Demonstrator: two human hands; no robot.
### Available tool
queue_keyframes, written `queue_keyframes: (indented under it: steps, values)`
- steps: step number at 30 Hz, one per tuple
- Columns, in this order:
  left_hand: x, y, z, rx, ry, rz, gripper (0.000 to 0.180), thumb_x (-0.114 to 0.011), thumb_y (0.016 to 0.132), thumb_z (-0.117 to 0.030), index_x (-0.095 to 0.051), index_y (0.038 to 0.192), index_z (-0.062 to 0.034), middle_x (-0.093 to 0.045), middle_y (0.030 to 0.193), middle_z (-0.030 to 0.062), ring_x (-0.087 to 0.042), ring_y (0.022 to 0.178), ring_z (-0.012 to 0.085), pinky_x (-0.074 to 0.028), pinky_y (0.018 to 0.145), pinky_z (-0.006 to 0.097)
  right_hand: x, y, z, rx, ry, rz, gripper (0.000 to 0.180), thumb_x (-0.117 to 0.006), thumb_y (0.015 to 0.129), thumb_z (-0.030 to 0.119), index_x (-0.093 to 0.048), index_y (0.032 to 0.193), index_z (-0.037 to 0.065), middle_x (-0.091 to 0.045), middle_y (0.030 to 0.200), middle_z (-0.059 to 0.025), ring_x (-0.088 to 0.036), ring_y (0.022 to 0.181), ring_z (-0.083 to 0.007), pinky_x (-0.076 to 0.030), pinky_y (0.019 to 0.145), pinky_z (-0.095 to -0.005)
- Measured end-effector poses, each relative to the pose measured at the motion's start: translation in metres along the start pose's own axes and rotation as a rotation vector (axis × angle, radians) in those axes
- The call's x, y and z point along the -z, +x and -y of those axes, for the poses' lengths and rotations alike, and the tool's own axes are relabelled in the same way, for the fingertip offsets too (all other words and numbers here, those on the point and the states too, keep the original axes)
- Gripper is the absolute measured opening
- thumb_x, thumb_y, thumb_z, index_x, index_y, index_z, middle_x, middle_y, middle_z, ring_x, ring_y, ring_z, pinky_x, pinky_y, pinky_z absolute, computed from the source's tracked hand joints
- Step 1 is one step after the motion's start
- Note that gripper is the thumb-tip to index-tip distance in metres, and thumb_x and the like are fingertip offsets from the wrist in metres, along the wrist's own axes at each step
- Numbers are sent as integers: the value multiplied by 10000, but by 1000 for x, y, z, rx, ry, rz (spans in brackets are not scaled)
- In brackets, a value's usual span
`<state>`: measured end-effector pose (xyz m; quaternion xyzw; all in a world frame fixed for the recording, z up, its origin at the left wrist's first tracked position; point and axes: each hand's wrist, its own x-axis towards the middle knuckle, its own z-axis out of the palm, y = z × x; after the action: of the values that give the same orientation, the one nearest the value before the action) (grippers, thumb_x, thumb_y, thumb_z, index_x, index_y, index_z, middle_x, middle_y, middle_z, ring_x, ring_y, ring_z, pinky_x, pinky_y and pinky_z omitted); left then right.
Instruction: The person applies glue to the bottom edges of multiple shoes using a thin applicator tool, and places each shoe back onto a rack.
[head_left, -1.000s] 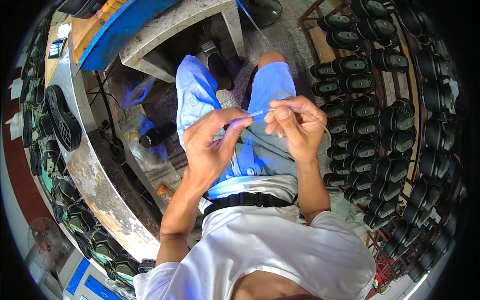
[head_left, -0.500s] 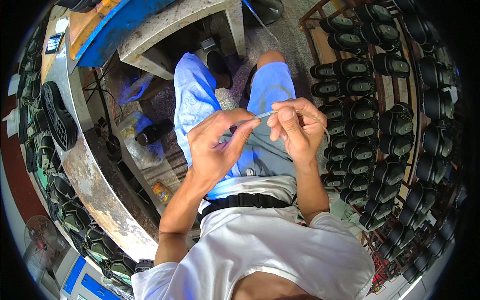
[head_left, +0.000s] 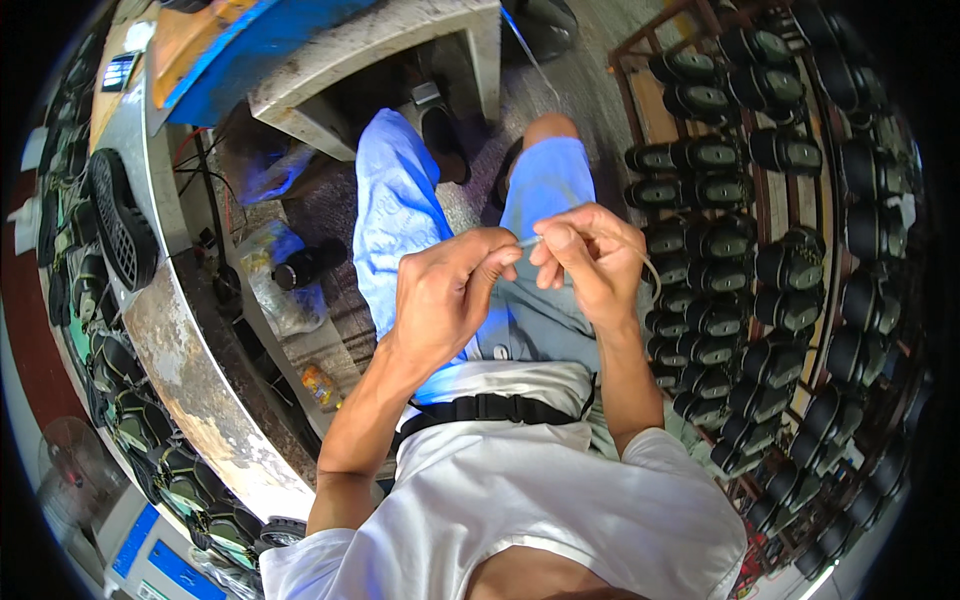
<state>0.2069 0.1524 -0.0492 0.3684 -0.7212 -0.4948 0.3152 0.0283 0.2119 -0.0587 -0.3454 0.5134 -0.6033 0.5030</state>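
Note:
Above my lap, both hands are raised with their fingertips close together. My left hand (head_left: pixel 440 295) is closed, thumb pressed to the fingers on one end of a thin, light bluish piece (head_left: pixel 529 242). My right hand (head_left: pixel 595 262) pinches the other end between thumb and fingers. A thin pale cord (head_left: pixel 652 278) comes out behind the right hand and curls down beside it. Whether the bluish piece is the tip of that cord or a separate part, I cannot tell, since my fingers cover the join.
A rack (head_left: pixel 640 75) on the right holds several rows of black shoes (head_left: pixel 785 152). On the left runs a worn metal bench (head_left: pixel 205 380) with a black shoe sole (head_left: pixel 122 220) on it and more shoes beyond. A pale table frame (head_left: pixel 375 45) stands ahead; plastic bags (head_left: pixel 285 285) lie below the bench.
My fingertips have drawn closer together, so less of the bluish piece shows between them. My left hand has turned slightly, its fingers more curled. The whole view has shifted a little.

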Motion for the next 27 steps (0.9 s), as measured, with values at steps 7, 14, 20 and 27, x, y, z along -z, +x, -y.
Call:
queue_keyframes:
  steps: [7,14,20,27]
  values:
    - [46,-11,42,411,-514,17,181,-685,1045,-174,-750,983,-17,-654,748,-31,-560,661,55,-446,592,237,19,12,-17,164,230,-172,183,-637,1037,148,-658,1017,-33,-598,704,-46,-542,556,-109,-439,502,-247]
    - [40,-17,53,169,-329,-151,319,-589,1095,-253,-677,893,-23,-604,643,15,-577,579,84,-463,548,285,-29,33,-6,299,-168,332,327,-565,1097,206,-726,963,-45,-628,679,-37,-559,555,-99,-416,494,-256]
    - [175,30,122,-237,798,-727,327,-751,934,-94,-677,1246,-31,-711,1170,184,-683,1148,313,-532,1004,405,-4,74,42,498,-29,61,415,-483,1074,217,-698,1172,-123,-598,702,-86,-539,569,-134,-417,531,-257]
    - [214,130,50,-364,548,-1008,341,-624,1029,-147,-662,1348,-33,-669,1377,190,-630,1272,344,-450,1130,421,-75,113,99,910,-597,174,408,-470,994,169,-723,1171,-97,-636,764,-104,-606,670,-167,-482,617,-296]
